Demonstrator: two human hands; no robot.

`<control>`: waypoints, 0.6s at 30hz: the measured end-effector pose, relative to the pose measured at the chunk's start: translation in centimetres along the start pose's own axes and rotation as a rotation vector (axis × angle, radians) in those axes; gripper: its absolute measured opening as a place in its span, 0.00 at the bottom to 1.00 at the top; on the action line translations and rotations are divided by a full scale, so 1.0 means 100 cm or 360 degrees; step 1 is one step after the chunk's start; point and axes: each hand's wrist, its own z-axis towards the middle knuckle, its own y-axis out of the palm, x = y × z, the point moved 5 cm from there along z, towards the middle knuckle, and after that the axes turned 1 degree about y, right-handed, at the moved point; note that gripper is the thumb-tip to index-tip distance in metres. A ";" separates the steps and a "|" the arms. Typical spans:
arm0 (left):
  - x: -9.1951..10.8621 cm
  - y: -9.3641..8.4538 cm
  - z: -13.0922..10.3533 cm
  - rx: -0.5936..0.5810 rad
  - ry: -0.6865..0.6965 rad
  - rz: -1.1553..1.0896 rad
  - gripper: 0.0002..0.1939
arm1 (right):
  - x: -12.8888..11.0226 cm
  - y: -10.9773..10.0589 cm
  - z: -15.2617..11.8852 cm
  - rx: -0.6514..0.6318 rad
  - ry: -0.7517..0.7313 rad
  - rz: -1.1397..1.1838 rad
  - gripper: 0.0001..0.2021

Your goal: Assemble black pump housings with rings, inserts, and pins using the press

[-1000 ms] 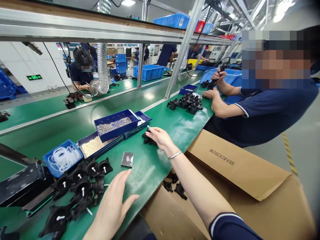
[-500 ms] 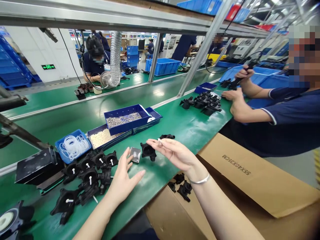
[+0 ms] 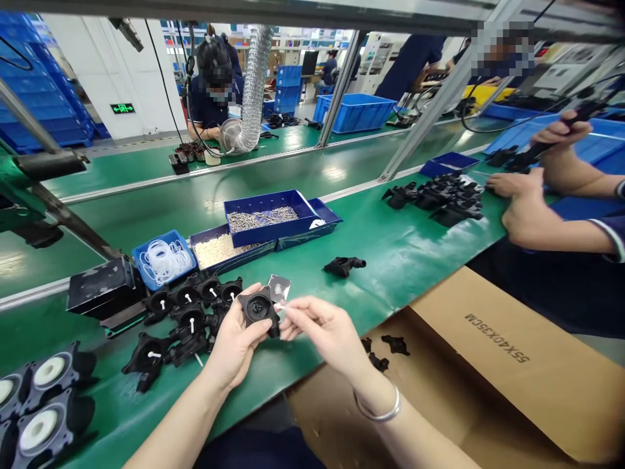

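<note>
My left hand [image 3: 237,345] is wrapped round a black round housing [image 3: 258,307], its hollow side facing up. Close on its right, my right hand [image 3: 325,329] pinches a small white pin [image 3: 280,307] at the housing's edge. Just behind the housing lies a small grey square plate [image 3: 278,288] with a pale smear. Several black housings with white pins standing in them [image 3: 189,319] are grouped left of my left hand. A single black housing [image 3: 344,266] rests on the green table beyond my right hand.
Behind are blue trays of metal pins [image 3: 271,231], cream pieces [image 3: 215,250] and white rings [image 3: 165,260]. Housings with white discs [image 3: 49,370] lie at left. An open cardboard box [image 3: 488,352] stands at the right edge. A co-worker's hands [image 3: 522,185] work at far right.
My left hand has closed round the black housing, lifting it from the table. My right hand has come down and left with the white pin. The view has shifted.
</note>
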 end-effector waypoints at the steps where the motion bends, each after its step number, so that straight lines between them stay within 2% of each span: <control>1: 0.002 0.000 -0.001 -0.0001 0.0047 0.0067 0.34 | 0.002 0.004 -0.004 -0.0003 -0.0061 -0.0127 0.10; 4: 0.006 0.002 -0.003 -0.0016 0.0194 0.0225 0.32 | 0.004 0.015 -0.011 0.0053 -0.0286 -0.0466 0.08; 9: 0.007 0.004 -0.004 -0.0011 0.0315 0.0437 0.29 | -0.002 0.023 -0.012 0.0134 -0.0552 -0.0872 0.07; 12: 0.008 0.001 -0.005 0.0009 0.0441 0.0706 0.27 | -0.005 0.024 -0.013 0.0149 -0.0624 -0.1048 0.07; 15: 0.015 -0.001 -0.006 0.0087 0.0656 0.1138 0.26 | -0.007 0.025 -0.014 0.0124 -0.0666 -0.1157 0.09; 18: 0.021 0.003 -0.008 0.0036 0.0864 0.1464 0.26 | -0.008 0.025 -0.014 0.0066 -0.0658 -0.1199 0.10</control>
